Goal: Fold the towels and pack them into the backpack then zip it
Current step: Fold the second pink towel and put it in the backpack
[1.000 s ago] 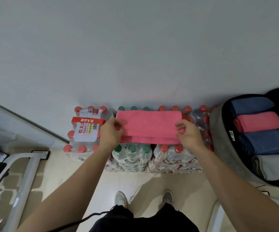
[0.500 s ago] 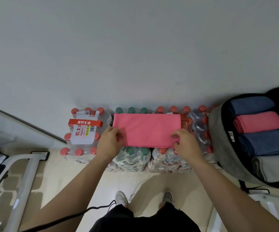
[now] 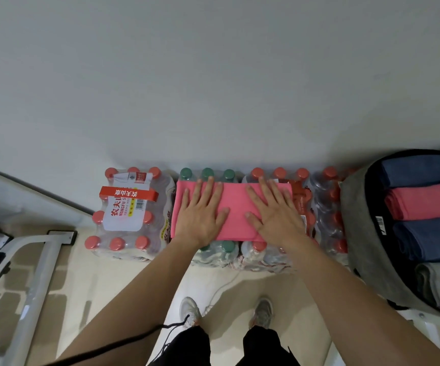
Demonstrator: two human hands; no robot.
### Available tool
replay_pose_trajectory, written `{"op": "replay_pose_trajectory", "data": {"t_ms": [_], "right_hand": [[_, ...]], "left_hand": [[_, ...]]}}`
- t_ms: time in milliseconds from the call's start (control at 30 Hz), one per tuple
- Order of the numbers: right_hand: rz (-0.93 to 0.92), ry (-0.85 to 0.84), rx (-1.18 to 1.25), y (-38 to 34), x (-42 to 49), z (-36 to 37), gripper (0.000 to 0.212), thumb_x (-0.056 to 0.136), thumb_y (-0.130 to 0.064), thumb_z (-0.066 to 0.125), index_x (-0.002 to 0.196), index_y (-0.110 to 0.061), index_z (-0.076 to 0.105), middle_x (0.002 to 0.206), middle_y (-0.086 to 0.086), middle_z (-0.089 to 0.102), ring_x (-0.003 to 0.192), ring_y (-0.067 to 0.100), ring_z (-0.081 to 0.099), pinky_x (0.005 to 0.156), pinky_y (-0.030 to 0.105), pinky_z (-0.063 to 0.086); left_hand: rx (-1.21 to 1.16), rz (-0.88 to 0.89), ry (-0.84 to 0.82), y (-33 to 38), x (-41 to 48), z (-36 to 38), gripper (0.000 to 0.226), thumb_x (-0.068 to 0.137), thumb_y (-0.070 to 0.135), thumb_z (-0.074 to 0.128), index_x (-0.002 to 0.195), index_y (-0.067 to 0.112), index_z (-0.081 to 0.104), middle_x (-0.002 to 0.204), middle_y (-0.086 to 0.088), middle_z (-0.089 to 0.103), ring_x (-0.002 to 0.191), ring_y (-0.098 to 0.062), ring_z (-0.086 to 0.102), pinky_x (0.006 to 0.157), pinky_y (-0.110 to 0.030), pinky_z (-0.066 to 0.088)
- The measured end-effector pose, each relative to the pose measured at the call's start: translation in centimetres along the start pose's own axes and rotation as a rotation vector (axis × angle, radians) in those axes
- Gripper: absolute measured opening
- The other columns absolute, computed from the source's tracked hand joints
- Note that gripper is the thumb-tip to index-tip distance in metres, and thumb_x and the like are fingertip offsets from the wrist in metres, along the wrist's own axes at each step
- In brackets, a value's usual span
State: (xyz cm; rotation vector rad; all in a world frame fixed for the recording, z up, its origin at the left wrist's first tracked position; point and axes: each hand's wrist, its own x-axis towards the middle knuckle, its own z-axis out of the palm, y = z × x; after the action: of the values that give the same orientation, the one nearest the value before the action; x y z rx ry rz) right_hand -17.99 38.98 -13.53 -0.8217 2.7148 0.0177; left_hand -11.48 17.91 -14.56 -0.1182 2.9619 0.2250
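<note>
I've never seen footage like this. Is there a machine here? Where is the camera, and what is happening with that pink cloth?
There is no machine here: a person is working with two bare hands. The single picture comes from a wide-angle camera worn on the person's head. It looks forward and down, which is why the shoes show at the bottom.

The left hand and right hand lie flat, fingers straight, on a folded pink towel. They press on it and neither grips it. The towel rests on shrink-wrapped packs of water bottles that stand against a wall.

On the right is an open backpack, not zipped. It holds four folded towels in a row: blue, pink, blue and grey.
</note>
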Motion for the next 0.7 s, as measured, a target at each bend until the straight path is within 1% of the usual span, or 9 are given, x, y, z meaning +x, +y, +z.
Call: {"op": "replay_pose_trajectory", "data": {"t_ms": [67, 133, 233, 300, 367, 467, 533, 600, 700], "right_hand": [[0.006, 0.002, -0.01, 0.9, -0.4, 0.4, 0.071, 0.096, -0.067, 0.004, 0.151, -0.033, -0.026, 0.159, 0.006, -0.029, 0.148, 0.026, -0.025, 0.121, 0.049, -0.011], [0.012, 0.015, -0.02, 0.9, -0.4, 0.3, 0.071, 0.094, -0.068, 0.0, 0.151, -0.033, -0.025, 0.16, 0.007, -0.027, 0.148, 0.026, -0.024, 0.121, 0.049, -0.011], [0.006, -0.021, -0.008, 0.5, -0.2, -0.2, 0.07, 0.094, -0.066, 0.0, 0.15, -0.033, -0.026, 0.16, 0.008, -0.027, 0.148, 0.027, -0.025, 0.121, 0.05, -0.011], [-0.003, -0.025, -0.021, 0.2, -0.3, -0.6, 0.07, 0.096, -0.064, 0.004, 0.15, -0.031, -0.025, 0.161, 0.01, -0.024, 0.149, 0.029, -0.022, 0.121, 0.052, -0.01], [-0.05, 0.023, -0.052, -0.3, -0.4, -0.8, 0.072, 0.096, -0.063, 0.007, 0.153, -0.026, -0.017, 0.163, 0.01, -0.017, 0.15, 0.03, -0.016, 0.121, 0.052, -0.007], [-0.181, 0.049, -0.06, -1.3, -0.2, -1.0, 0.079, 0.094, -0.068, 0.012, 0.157, -0.025, -0.005, 0.166, 0.006, -0.005, 0.152, 0.027, -0.008, 0.122, 0.05, -0.002], [-0.231, 0.02, -0.046, -1.8, 0.3, -1.0, 0.082, 0.092, -0.073, 0.013, 0.157, -0.027, -0.009, 0.165, 0.004, -0.011, 0.152, 0.025, -0.013, 0.123, 0.049, -0.004], [-0.243, -0.022, -0.048, -2.0, 0.7, -0.7, 0.086, 0.089, -0.078, 0.008, 0.154, -0.03, -0.019, 0.162, 0.003, -0.022, 0.15, 0.025, -0.02, 0.122, 0.049, -0.007], [-0.239, -0.036, -0.061, -2.0, 1.0, -0.3, 0.088, 0.083, -0.082, 0.001, 0.152, -0.032, -0.024, 0.161, 0.004, -0.027, 0.149, 0.027, -0.023, 0.122, 0.052, -0.006]], "left_hand": [[-0.019, -0.011, 0.006, -0.2, 0.0, 0.3, 0.066, 0.1, 0.062, 0.01, 0.156, 0.031, -0.006, 0.163, 0.005, -0.012, 0.151, -0.02, -0.013, 0.121, -0.047, -0.008], [-0.16, -0.032, 0.066, -0.1, 0.4, 0.0, 0.058, 0.104, 0.051, 0.02, 0.157, 0.029, 0.012, 0.164, 0.005, 0.002, 0.152, -0.018, -0.002, 0.121, -0.041, -0.006], [-0.419, -0.159, 0.207, -0.9, 0.4, -1.4, 0.042, 0.099, 0.013, 0.042, 0.141, 0.019, 0.051, 0.154, -0.004, 0.04, 0.145, -0.025, 0.028, 0.12, -0.041, 0.019], [-0.332, -0.224, 0.252, -2.2, 0.0, -2.3, 0.045, 0.093, 0.004, 0.045, 0.136, 0.013, 0.054, 0.148, -0.009, 0.046, 0.139, -0.03, 0.034, 0.114, -0.047, 0.033], [-0.318, -0.314, 0.221, -3.2, -0.5, -3.0, 0.042, 0.097, 0.009, 0.041, 0.139, 0.01, 0.048, 0.146, -0.012, 0.045, 0.132, -0.033, 0.041, 0.106, -0.049, 0.04], [-0.411, -0.446, 0.136, -4.0, -0.7, -3.4, 0.039, 0.102, 0.022, 0.036, 0.14, 0.012, 0.037, 0.134, -0.016, 0.052, 0.107, -0.037, 0.059, 0.087, -0.052, 0.052], [-0.434, -0.505, 0.087, -4.3, -0.6, -3.7, 0.039, 0.102, 0.028, 0.038, 0.137, 0.012, 0.035, 0.117, -0.016, 0.062, 0.095, -0.036, 0.064, 0.081, -0.05, 0.055], [-0.461, -0.559, 0.064, -4.7, -0.4, -3.8, 0.037, 0.1, 0.032, 0.045, 0.129, 0.009, 0.043, 0.107, -0.013, 0.066, 0.089, -0.031, 0.064, 0.075, -0.042, 0.055], [-0.493, -0.559, 0.002, -5.2, 0.0, -4.1, 0.03, 0.098, 0.033, 0.053, 0.108, 0.007, 0.064, 0.099, -0.008, 0.07, 0.081, -0.022, 0.063, 0.067, -0.033, 0.051]]}}
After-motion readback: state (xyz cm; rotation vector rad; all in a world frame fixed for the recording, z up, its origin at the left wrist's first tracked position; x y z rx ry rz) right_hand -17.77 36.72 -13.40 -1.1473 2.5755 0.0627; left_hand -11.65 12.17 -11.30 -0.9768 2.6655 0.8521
